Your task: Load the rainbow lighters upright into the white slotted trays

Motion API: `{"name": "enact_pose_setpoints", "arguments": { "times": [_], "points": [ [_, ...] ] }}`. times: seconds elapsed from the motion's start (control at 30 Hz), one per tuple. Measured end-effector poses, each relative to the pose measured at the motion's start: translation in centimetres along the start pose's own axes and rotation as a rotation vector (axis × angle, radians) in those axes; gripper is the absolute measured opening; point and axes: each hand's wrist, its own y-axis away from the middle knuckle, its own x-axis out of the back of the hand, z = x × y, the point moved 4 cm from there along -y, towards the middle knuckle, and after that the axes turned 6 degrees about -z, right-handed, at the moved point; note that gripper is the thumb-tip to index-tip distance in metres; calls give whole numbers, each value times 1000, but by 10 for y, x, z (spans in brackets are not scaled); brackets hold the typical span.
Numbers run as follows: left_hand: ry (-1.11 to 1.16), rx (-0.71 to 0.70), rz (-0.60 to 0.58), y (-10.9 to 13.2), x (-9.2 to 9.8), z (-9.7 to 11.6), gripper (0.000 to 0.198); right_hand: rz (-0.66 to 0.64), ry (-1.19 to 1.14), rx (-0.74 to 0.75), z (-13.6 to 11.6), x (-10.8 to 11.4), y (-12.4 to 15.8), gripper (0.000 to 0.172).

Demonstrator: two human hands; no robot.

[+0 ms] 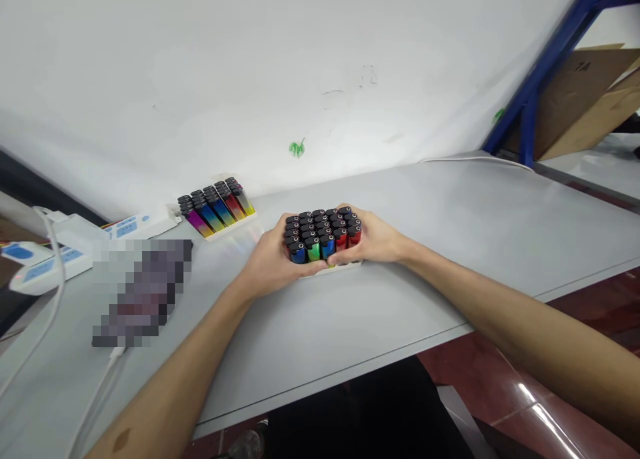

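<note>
A tightly packed block of lighters (320,235) with black tops and blue, green and red bodies stands upright in a pale tray (330,269) on the table. My left hand (275,259) wraps round the block's left side, its thumb across the front. From the right, my right hand (373,237) grips the other side, and its thumb also lies along the front. The far fingers of both hands are mostly hidden behind the lighters. Back left, near the wall, a second set of lighters (217,209) in purple, blue, red and yellow leans in another pale tray (233,228).
White power strips (125,227) and a pixelated dark device (145,292) with a white cable (103,382) lie on the left of the grey table (425,305). A white wall (225,79) rises behind. A blue metal frame (530,105) and cardboard (580,105) stand at right.
</note>
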Motion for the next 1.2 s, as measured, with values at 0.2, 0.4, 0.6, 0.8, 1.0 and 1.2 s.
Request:
{"name": "enact_pose_setpoints", "arguments": {
  "times": [0.2,0.4,0.6,0.8,1.0,1.2],
  "points": [
    [-24,9,3,-1,-4,-2,65,-27,-64,43,5,-1,-2,71],
    [98,-39,-43,-1,-9,-4,75,-8,-84,24,3,-2,-2,75],
    [128,-3,-52,-1,-8,-3,73,-5,-118,-23,-1,-5,-1,70],
    [62,9,-11,-2,-5,-2,67,12,-88,3,-2,-2,-2,67],
    [72,1,-12,-4,-4,-5,66,43,-51,7,0,1,-4,62],
    [71,-19,-4,-4,-3,-3,60,46,-21,4,0,3,-4,61]
  ]
}}
